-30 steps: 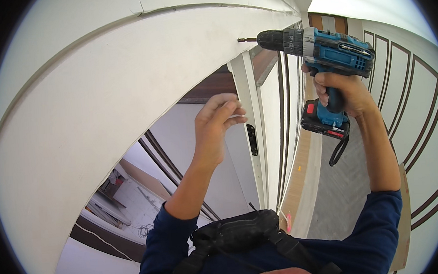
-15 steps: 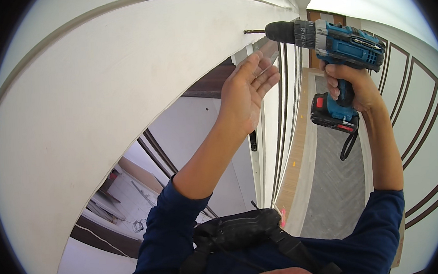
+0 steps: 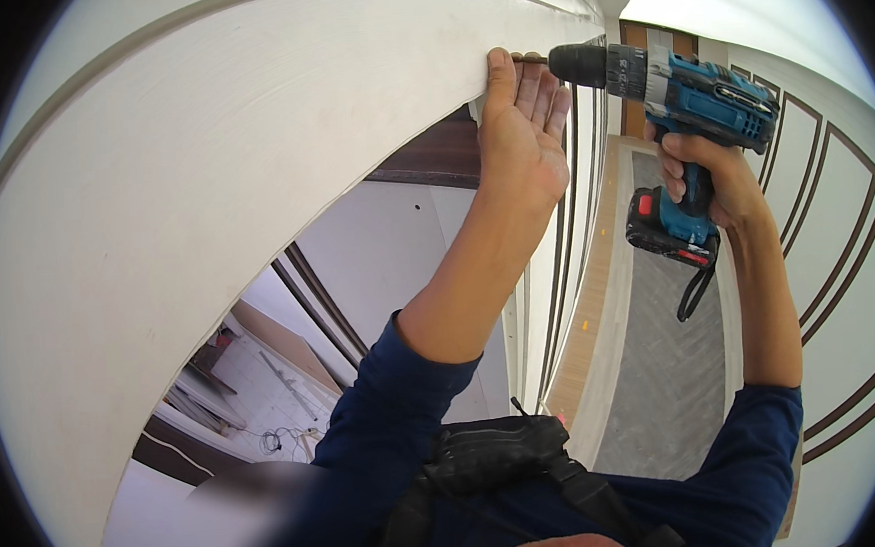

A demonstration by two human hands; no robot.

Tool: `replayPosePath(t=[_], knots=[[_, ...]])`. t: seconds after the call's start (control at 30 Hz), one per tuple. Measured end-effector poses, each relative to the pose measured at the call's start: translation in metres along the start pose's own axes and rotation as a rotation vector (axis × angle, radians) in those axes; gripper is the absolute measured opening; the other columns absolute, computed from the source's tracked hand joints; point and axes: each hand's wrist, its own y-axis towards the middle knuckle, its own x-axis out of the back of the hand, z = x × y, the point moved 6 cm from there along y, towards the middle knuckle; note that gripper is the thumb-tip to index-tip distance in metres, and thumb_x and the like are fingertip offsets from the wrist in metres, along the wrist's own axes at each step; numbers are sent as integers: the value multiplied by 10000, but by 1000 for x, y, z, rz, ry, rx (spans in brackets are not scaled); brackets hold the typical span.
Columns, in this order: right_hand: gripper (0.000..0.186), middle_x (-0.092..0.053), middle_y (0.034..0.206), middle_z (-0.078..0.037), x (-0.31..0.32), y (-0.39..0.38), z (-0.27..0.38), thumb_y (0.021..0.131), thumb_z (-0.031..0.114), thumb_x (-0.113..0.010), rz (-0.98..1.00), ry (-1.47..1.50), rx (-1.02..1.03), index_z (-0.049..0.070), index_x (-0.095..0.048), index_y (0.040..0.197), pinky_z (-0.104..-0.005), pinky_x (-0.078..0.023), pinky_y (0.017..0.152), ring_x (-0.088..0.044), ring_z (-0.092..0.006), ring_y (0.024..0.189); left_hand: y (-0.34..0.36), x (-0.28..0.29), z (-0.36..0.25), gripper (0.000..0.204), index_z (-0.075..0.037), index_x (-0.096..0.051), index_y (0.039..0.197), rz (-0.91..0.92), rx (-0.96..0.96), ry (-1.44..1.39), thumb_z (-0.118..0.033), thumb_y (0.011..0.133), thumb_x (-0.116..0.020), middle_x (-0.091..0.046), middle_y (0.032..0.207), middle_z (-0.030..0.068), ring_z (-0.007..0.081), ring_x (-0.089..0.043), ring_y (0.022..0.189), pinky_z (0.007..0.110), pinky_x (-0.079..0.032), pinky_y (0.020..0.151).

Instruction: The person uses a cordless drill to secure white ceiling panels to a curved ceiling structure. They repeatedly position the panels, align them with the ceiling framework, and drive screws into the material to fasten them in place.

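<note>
My left hand [image 3: 519, 133] is raised to the white panel [image 3: 247, 105] at the top, fingers stretched upward around or beside the thin drill bit [image 3: 532, 59]; whether it grips the bit is unclear. My right hand [image 3: 712, 171] is wrapped round the handle of a blue-and-black cordless drill [image 3: 708, 102], index finger near the trigger. The drill's black chuck [image 3: 577, 64] points left toward the panel, just beside my left fingertips. A battery pack with red accents [image 3: 670, 229] and a hanging strap is at the drill's base. Where the bit's tip meets the panel is hidden.
Below the panel is a doorway with dark brown header [image 3: 426, 159], showing a room floor [image 3: 284, 383] with cables and stacked strips. Right, a corridor has grey herringbone flooring [image 3: 654, 371] and a wall with dark molding frames [image 3: 837, 249]. A black pouch [image 3: 493, 446] is strapped to my chest.
My left hand has moved up and right from below the bit to the panel at the bit. The drill has shifted right, still in my right hand.
</note>
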Motion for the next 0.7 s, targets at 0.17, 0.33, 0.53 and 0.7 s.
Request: replayPosePath(t=[0.17,0.33,0.53,0.7], knots=[[368,-504,628,-34,5,-7,-3,782,182,-677,-48,-2,-44,-60,-610,1050,-247,-424,465,-483,-108,491,14,4,-3,452,-117,-484,1309,-30,-1,-27,-342,947,-635,-533,1302,21,213,-487,1231,369,-434,1073],[473,-486,611,-30,23,-45,-16,770,242,-686,-177,156,-48,-72,-568,1103,-256,-422,461,-476,-119,478,5,-2,2,450,-123,-469,1339,16,7,-105,-339,967,-601,-549,1283,-11,199,-546,1171,370,-500,994],[460,-480,606,-30,31,-54,-18,756,239,-692,-155,177,-45,-70,-581,1078,-274,-429,469,-492,-140,487,8,-22,6,406,-177,-437,1383,-8,-8,-247,-360,1023,-476,-547,1291,-49,194,-567,1149,353,-514,954],[457,-496,610,-27,40,-64,-23,770,238,-691,-211,228,-34,-56,-563,1096,-262,-444,458,-504,-130,477,6,-19,11,285,-189,-504,1274,134,-3,-271,-337,1042,-432,-565,1218,-55,193,-569,1119,380,-489,962]])
